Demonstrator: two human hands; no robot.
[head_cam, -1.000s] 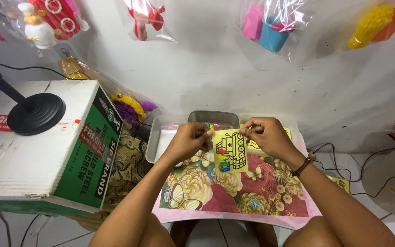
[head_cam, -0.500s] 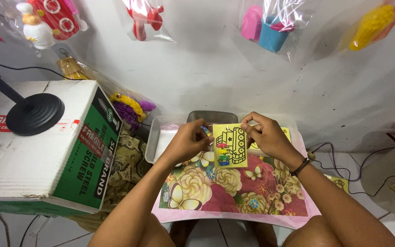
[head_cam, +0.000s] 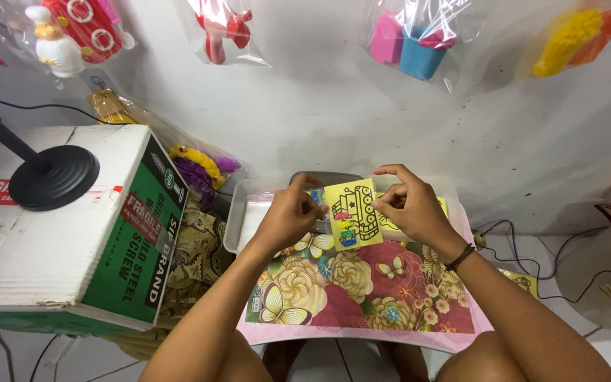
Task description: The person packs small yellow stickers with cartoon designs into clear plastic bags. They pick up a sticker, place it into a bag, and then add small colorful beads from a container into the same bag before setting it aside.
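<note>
Clearly we pinch the yellow card (head_cam: 353, 212) between both hands, left hand (head_cam: 288, 216) and right hand (head_cam: 408, 209) gripping opposite edges above the floral board (head_cam: 362, 290); it seems light, thin, bendable, best held by edges.

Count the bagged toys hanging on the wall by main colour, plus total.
Red: 2, the ringed red toy and the red figure
Pink and blue: 1, the cup set
Yellow and orange: 1, the yellow toy
Total: 4
</note>
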